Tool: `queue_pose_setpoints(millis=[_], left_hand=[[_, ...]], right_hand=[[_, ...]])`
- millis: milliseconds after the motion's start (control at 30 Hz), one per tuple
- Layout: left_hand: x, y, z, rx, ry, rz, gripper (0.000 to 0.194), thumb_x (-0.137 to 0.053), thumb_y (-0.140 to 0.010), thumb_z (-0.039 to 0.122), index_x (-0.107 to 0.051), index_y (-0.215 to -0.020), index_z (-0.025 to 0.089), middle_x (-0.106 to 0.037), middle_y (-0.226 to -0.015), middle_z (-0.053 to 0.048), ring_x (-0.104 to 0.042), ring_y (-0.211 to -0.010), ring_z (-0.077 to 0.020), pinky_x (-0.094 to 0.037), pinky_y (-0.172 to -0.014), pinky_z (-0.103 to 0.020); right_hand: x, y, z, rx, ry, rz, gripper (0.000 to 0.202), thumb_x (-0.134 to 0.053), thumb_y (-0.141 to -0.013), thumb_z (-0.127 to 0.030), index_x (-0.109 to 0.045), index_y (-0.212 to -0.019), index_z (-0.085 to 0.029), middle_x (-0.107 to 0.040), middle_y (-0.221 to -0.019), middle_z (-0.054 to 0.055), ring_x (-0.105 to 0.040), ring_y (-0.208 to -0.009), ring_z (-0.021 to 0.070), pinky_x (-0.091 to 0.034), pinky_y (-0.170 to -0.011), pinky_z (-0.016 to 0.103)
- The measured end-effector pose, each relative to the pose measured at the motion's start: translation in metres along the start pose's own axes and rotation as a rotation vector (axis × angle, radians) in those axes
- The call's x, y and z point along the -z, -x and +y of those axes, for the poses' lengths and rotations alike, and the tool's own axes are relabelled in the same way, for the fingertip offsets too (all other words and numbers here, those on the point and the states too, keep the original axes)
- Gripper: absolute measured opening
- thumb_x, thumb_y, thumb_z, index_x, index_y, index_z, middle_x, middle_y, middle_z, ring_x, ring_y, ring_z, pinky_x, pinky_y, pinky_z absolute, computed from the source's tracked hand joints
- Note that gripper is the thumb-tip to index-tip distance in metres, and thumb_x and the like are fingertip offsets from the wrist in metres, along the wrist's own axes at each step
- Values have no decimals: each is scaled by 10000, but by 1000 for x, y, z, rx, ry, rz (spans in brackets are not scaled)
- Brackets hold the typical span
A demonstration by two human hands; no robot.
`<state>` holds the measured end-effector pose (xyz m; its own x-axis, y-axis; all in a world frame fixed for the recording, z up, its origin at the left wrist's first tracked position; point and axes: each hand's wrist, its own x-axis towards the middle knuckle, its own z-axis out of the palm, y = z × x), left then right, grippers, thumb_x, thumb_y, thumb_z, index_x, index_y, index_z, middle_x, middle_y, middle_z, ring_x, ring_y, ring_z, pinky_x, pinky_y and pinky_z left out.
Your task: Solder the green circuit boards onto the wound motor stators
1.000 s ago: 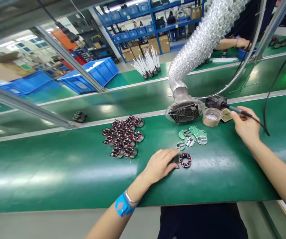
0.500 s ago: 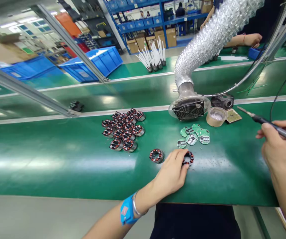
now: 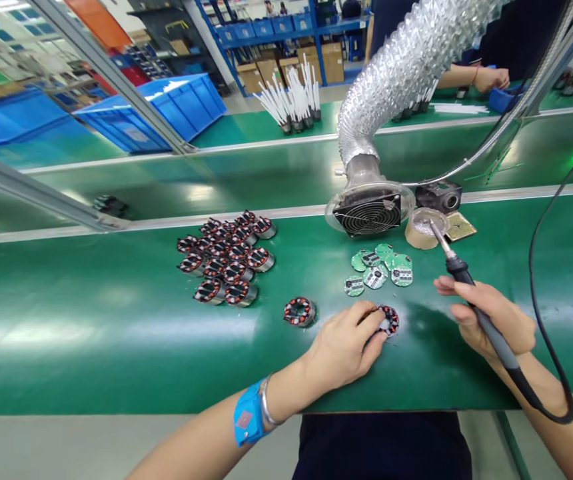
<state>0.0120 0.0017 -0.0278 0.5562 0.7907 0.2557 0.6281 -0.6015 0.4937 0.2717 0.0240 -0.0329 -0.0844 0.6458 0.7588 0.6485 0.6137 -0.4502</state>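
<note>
My left hand (image 3: 349, 340) grips a motor stator (image 3: 391, 321), a ring of dark and orange-red windings resting on the green bench; the fingers cover its left side. In my right hand (image 3: 491, 320) is a soldering iron (image 3: 491, 330), held like a pen. Its metal tip reaches into a round tub (image 3: 420, 237) of silvery bits. A second stator (image 3: 299, 312) sits upright just left of my left hand. Beyond the hands lie several green round circuit boards (image 3: 375, 276), partly overlapping. Farther left, many stators (image 3: 226, 260) stand packed in a group.
A fume extractor fan (image 3: 374, 215) hangs from a silver duct (image 3: 386, 80) behind the boards. Beside the tub are a yellowish square pad (image 3: 460, 227) and a black holder (image 3: 439, 197). The iron's black cord (image 3: 536, 267) loops at right. A co-worker's hand (image 3: 491, 79) shows across the bench.
My right hand has swung the soldering iron left and its tip has come down into the tub. The left hand still grips the stator. The whole view has shifted slightly.
</note>
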Motion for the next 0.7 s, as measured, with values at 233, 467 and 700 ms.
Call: queue_pose_setpoints(millis=[233,467,700], left_hand=[[10,-7,-6,296,380,0,335,-552,-845,228,-529,-1170,148,-641,-1091,-106,-655,-916,-193,-569,-819,-341],[22,-42,-22,317,501,-244,428,-402,-819,84,-641,-1152,206,-687,-1185,-37,-620,-1069,-204,-484,-977,-393],[23,-46,-21,363,549,-253,303,-458,-788,129,-641,-1024,172,-688,-994,-43,-610,-802,-161,-509,-761,-299]], right_hand=[[-20,-4,-26,91,-57,-127,304,-533,-894,-83,-611,-1115,-278,-745,-766,-29,-716,-630,129,-585,-587,228],[-37,4,-37,72,-123,-368,355,-691,-784,-279,-539,-1091,-187,-714,-1103,130,-720,-945,235,-607,-791,358],[-39,5,-45,-28,-165,-400,362,-642,-785,-225,-504,-1120,-206,-714,-1004,77,-714,-869,219,-602,-774,347]])
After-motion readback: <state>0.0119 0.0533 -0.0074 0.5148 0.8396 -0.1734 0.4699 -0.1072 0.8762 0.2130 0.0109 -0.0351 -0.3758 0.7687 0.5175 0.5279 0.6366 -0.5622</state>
